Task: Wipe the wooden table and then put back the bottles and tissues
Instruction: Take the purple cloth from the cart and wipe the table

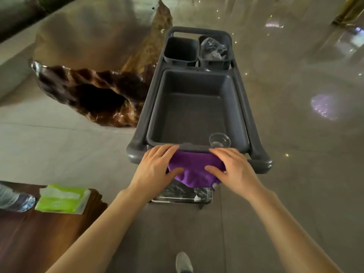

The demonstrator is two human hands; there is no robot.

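A purple cloth [194, 170] hangs over the near handle of a grey cart [137, 152]. My left hand [157, 166] and my right hand [232, 166] rest on either side of the cloth, fingers spread over it and thumbs pressed into its front. At the lower left, a wooden table [39, 233] carries a green tissue pack [61, 200] and a clear plastic bottle [13, 198] lying partly out of frame.
The cart holds a large grey tub [197, 107] with a clear plastic cup [219, 139] at its near right corner, and two small bins [180, 51] at the far end, one with crumpled plastic [213, 49]. A glossy root-wood table [94, 75] stands left of the cart. My shoe [183, 262] is below.
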